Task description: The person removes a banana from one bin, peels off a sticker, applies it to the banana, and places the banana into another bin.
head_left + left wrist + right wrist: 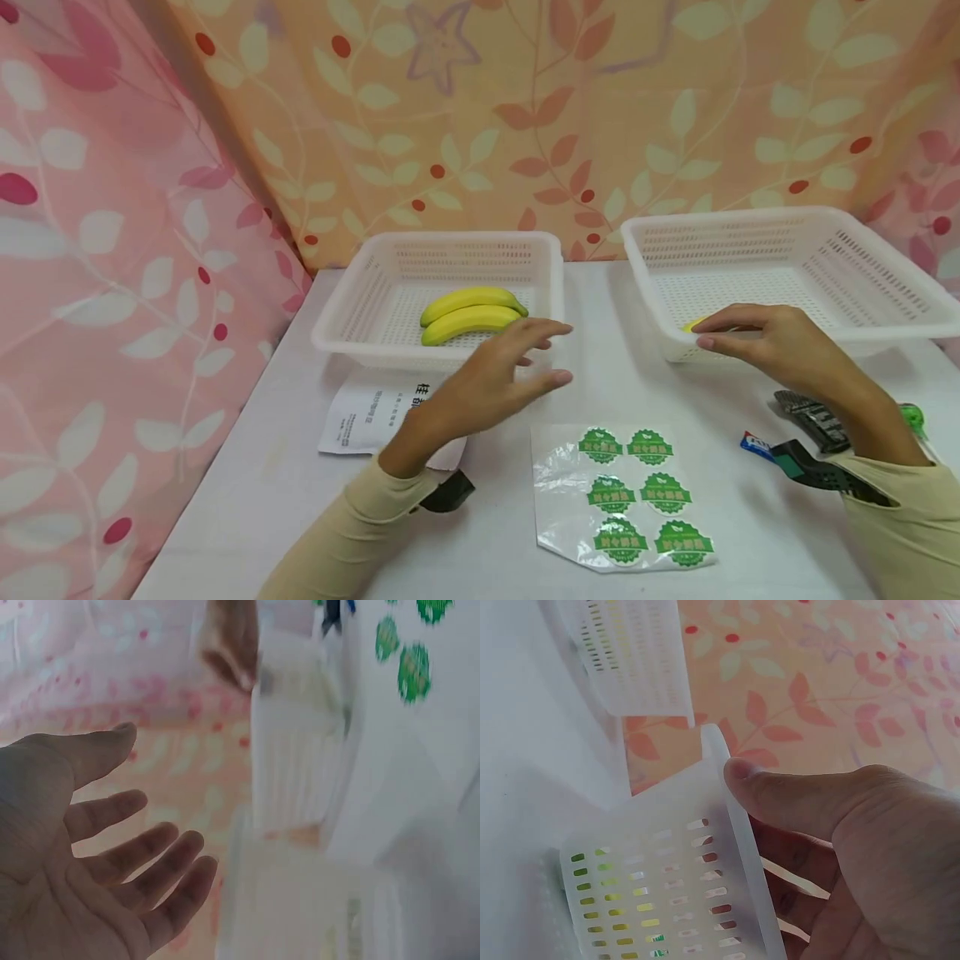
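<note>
Bananas: two are held in the left basket (330, 321), lying side by side and touching; a third is only glimpsed in the right basket (885, 283).

Item 1, nearest: sticker sheet (622, 500), clear backing, six green round labels in two columns, flat on the white table (285, 467) between the two forearms. A curled edge is noted at its left; a sleeve dragged across it could lift or crease it.

Item 2: printed paper slip (367, 412), partly hidden under the left wrist, its far edge just beside the left basket.

Item 3: left hand (495, 379), fingers spread and relaxed, nothing held, raised above the table just in front of the left basket's near rim. The view is blurred in the left wrist picture; a hasty sweep could knock the light basket askew.

Item 4: right hand (757, 337), laid over the near rim of the right basket, thumb outside the wall, fingers inside. Whether the yellow banana tip (693, 324) at the fingertips is gripped cannot be told. A pull on the rim could tip the basket or slide it off the table's right side.

Item 5: pair of bananas (471, 314), unlabelled as far as can be seen.

Item 6, farthest: floral curtain (525, 117) behind both baskets.
</note>
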